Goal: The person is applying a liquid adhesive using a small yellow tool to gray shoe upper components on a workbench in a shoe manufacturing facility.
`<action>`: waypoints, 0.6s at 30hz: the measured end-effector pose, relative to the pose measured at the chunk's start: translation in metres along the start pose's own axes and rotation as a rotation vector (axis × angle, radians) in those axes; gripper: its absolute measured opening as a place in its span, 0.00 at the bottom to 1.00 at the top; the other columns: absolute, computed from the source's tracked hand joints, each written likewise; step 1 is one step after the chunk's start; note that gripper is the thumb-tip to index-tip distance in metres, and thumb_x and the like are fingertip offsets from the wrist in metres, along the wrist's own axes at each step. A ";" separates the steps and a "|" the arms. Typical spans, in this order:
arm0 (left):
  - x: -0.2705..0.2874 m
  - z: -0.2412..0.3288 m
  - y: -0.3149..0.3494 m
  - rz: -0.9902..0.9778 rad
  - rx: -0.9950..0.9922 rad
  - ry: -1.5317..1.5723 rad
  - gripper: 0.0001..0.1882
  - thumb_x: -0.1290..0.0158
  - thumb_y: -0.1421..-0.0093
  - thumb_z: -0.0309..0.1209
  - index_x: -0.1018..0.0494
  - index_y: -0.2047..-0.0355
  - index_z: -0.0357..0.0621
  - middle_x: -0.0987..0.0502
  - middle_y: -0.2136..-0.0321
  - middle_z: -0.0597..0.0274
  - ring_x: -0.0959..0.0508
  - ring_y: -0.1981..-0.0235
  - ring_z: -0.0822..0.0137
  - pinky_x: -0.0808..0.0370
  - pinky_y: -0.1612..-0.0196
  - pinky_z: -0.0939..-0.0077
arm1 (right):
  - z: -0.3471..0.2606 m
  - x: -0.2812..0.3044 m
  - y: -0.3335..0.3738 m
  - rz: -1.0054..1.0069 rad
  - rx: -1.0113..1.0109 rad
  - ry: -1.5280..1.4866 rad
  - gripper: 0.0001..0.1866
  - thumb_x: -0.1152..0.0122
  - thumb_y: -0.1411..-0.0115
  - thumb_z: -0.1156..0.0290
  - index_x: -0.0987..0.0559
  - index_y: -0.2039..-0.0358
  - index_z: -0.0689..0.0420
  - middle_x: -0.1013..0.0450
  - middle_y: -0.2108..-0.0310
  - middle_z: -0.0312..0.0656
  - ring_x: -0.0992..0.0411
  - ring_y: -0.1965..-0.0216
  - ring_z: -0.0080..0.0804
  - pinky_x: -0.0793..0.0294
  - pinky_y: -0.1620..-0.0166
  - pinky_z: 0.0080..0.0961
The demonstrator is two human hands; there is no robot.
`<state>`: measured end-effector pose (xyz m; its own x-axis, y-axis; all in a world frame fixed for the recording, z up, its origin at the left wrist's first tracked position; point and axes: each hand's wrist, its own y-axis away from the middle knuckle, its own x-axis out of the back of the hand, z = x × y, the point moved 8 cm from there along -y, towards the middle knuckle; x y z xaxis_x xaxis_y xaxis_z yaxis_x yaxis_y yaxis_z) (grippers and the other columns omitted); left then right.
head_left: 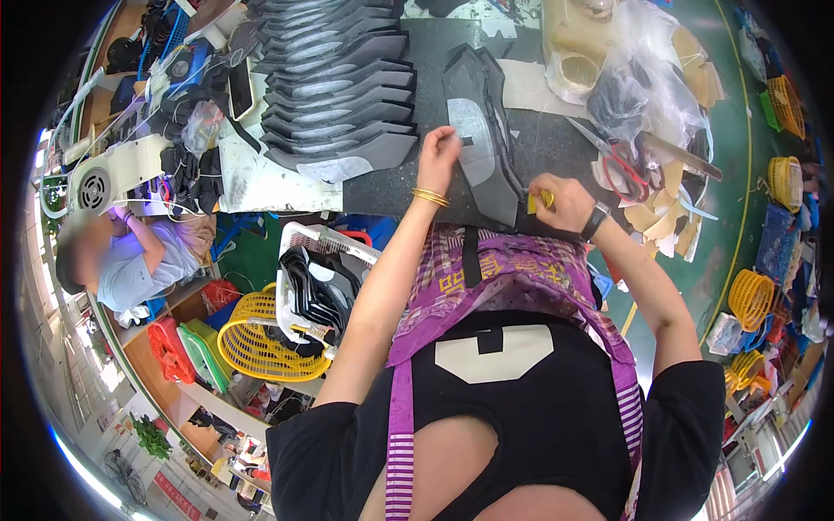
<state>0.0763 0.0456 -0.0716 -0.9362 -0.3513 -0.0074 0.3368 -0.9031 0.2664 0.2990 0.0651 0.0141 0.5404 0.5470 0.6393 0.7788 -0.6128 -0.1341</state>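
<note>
Grey cut panel [476, 143] lies flat on our bench [391, 187]: thin, floppy, light. Left hand [439, 149] pinches its edge; right hand [556, 201] is clenched around a small yellow tool [537, 201]. Best gripped by the edges.

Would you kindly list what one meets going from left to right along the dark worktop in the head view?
Fanned stack of dark grey cut pieces → left hand pinching a pale semicircular piece → right hand holding a small yellow object → red-handled scissors.
</note>
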 end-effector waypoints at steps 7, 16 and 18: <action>-0.001 0.028 -0.036 0.142 0.000 -0.039 0.31 0.39 0.58 0.22 0.38 0.53 0.33 0.28 0.67 0.56 0.28 0.65 0.70 0.27 0.63 0.78 | -0.050 0.020 -0.053 0.222 -0.090 -0.183 0.11 0.35 0.53 0.68 0.27 0.74 0.59 0.29 0.75 0.42 0.28 0.77 0.38 0.29 0.73 0.26; -0.006 0.033 -0.043 0.094 -0.070 -0.137 0.24 0.40 0.57 0.18 0.37 0.59 0.36 0.27 0.71 0.62 0.28 0.73 0.75 0.28 0.67 0.83 | -0.024 -0.004 -0.068 0.168 -0.196 -0.037 0.18 0.37 0.51 0.55 0.24 0.80 0.60 0.29 0.82 0.47 0.29 0.81 0.42 0.30 0.75 0.31; -0.004 0.033 -0.040 0.068 -0.036 -0.089 0.19 0.41 0.53 0.21 0.34 0.60 0.35 0.26 0.72 0.62 0.28 0.73 0.76 0.28 0.68 0.83 | -0.016 0.024 -0.103 0.314 -0.284 -0.035 0.18 0.37 0.52 0.56 0.24 0.79 0.61 0.28 0.81 0.47 0.28 0.79 0.39 0.30 0.75 0.29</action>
<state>0.0631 0.0907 -0.0506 -0.9157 -0.3903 0.0954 0.4018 -0.8868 0.2283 0.2266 0.1317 0.0553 0.7519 0.3243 0.5741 0.4582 -0.8830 -0.1013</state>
